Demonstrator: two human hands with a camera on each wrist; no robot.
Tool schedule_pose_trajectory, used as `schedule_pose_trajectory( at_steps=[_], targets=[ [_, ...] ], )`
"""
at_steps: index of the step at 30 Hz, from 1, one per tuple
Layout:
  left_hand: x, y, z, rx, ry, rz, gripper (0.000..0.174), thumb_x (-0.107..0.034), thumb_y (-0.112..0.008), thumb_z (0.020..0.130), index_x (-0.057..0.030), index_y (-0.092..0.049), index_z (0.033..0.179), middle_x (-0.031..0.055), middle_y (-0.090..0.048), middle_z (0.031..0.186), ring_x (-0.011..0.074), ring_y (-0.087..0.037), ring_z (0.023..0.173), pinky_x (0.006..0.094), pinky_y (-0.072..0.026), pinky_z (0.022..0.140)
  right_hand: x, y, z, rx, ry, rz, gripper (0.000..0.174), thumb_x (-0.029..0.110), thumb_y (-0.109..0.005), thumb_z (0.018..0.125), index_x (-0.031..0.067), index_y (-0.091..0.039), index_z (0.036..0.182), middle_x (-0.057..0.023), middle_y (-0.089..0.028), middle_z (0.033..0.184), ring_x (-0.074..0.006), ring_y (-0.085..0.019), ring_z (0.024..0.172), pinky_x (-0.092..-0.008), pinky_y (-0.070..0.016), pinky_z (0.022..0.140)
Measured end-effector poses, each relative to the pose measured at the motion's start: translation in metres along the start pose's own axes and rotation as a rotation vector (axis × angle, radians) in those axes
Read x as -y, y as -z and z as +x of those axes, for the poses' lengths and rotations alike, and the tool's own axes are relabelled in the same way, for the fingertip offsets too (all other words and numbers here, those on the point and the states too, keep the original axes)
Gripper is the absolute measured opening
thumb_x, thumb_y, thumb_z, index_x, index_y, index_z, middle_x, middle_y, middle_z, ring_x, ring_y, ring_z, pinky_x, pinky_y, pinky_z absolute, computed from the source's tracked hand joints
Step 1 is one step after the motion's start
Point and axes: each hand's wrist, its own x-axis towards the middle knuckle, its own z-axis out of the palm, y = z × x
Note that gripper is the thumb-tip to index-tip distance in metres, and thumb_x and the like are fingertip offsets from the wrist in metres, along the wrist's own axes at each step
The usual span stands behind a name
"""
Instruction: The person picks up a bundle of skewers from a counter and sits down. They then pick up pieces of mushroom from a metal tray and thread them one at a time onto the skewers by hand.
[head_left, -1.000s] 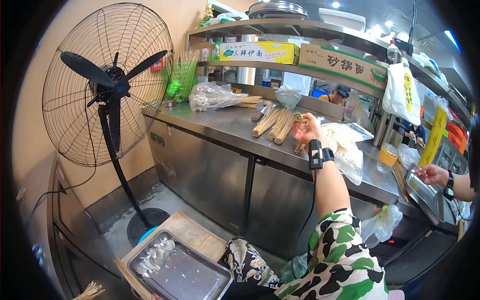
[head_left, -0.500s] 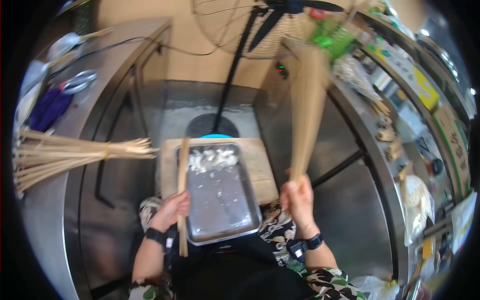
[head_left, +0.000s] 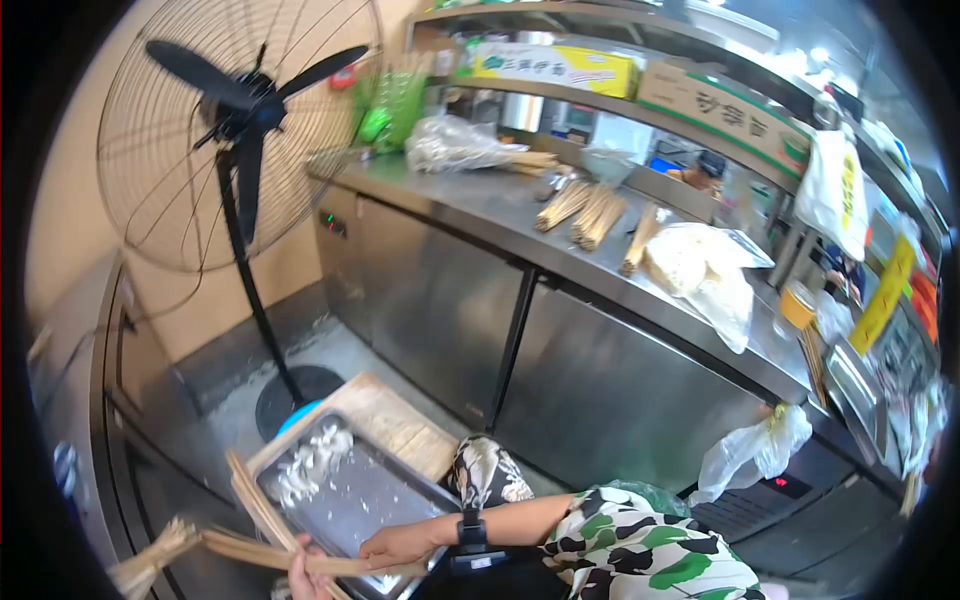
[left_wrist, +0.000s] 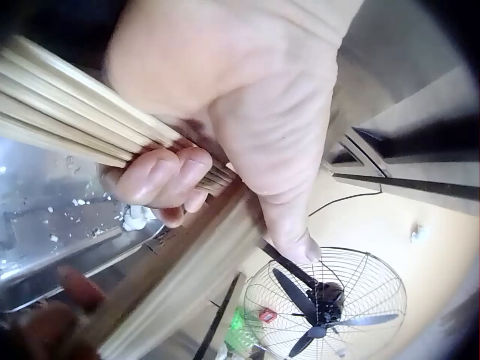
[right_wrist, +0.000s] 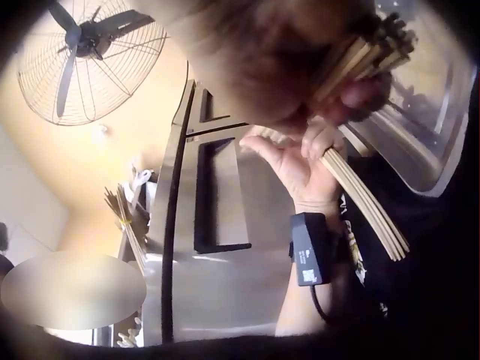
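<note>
My left hand (head_left: 308, 572) grips a small batch of thin bamboo skewers (head_left: 262, 505) beside a metal tray (head_left: 390, 490). In the left wrist view its fingers curl round these skewers (left_wrist: 67, 97), with the thumb stretched out. My right hand (head_left: 398, 545) holds a thicker bundle of skewers (head_left: 245, 548), which lies crosswise over the left hand's batch. The bundle's blunt ends (right_wrist: 386, 45) stick out of the right fist in the right wrist view. White sliced pieces (head_left: 315, 465) lie at the tray's far end.
The tray sits on a wooden board (head_left: 400, 420). A standing fan (head_left: 245, 110) is ahead on the left. Several skewer bundles (head_left: 598, 218) and a plastic bag of white food (head_left: 695, 270) lie on the steel counter (head_left: 470, 200). A fanned skewer bundle (head_left: 160, 552) is at the lower left.
My right hand has left the counter with a skewer bundle, held it upright right of the tray, then lowered it across to the left hand. The head view dipped, then swung back right.
</note>
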Motion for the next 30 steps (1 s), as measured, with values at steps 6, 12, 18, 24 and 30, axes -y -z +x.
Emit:
schedule_pose_trajectory(
  at_steps=[6, 12, 18, 24, 30],
  targets=[
    [-0.027, -0.048, -0.02, -0.29, 0.104, -0.05, 0.025, -0.022, -0.053, 0.089, -0.0061, -0.055, 0.108, -0.001, -0.049, 0.078, 0.0052, -0.043, 0.062, 0.0171, -0.0345, 0.052, 0.075, 0.152, -0.131, -1.232, 0.212, -0.957, 0.033, 0.01, -0.063, 0.07, 0.004, -0.055, 0.102, -0.0158, -0.051, 0.105, -0.0346, -0.046, 0.101, -0.0416, -0.0405, 0.087],
    [-0.029, -0.05, -0.018, -0.25, 0.146, -0.051, 0.029, -0.023, -0.054, 0.087, -0.0045, -0.054, 0.11, 0.0022, -0.053, 0.089, 0.0112, -0.05, 0.078, 0.0226, -0.042, 0.066, 0.072, 0.242, -0.28, -1.863, -0.596, -1.389, 0.036, 0.022, -0.066, 0.071, 0.006, -0.056, 0.102, -0.0154, -0.05, 0.111, -0.0338, -0.048, 0.102, -0.0416, -0.0428, 0.083],
    [-0.018, -0.033, -0.011, -0.245, 0.139, -0.046, 0.031, -0.022, -0.054, 0.087, -0.0041, -0.054, 0.112, 0.0056, -0.055, 0.099, 0.0161, -0.052, 0.091, 0.0281, -0.0448, 0.076, 0.056, 0.285, -0.327, -1.694, -0.974, -0.938, 0.034, 0.028, -0.058, 0.077, 0.0056, -0.058, 0.103, -0.0176, -0.05, 0.111, -0.0349, -0.053, 0.098, -0.0419, -0.0452, 0.084],
    [-0.02, -0.039, -0.011, -0.269, 0.179, -0.103, 0.027, -0.02, -0.054, 0.087, -0.0051, -0.055, 0.11, 0.0039, -0.055, 0.092, 0.014, -0.052, 0.084, 0.0267, -0.0455, 0.071, 0.016, 0.336, -0.353, -2.202, -0.407, -0.756, 0.026, 0.014, -0.048, 0.078, -0.0018, -0.057, 0.096, -0.0187, -0.05, 0.107, -0.0346, -0.05, 0.097, -0.0399, -0.0419, 0.086],
    [-0.021, -0.043, -0.011, -0.229, 0.189, -0.101, 0.024, -0.02, -0.054, 0.088, -0.0054, -0.056, 0.106, 0.0028, -0.054, 0.088, 0.013, -0.052, 0.081, 0.0251, -0.0444, 0.069, 0.035, 0.337, -0.319, -2.221, -0.203, -0.857, 0.025, 0.011, -0.044, 0.078, -0.004, -0.054, 0.096, -0.0196, -0.047, 0.109, -0.0361, -0.051, 0.096, -0.0407, -0.0418, 0.085]
  ],
)
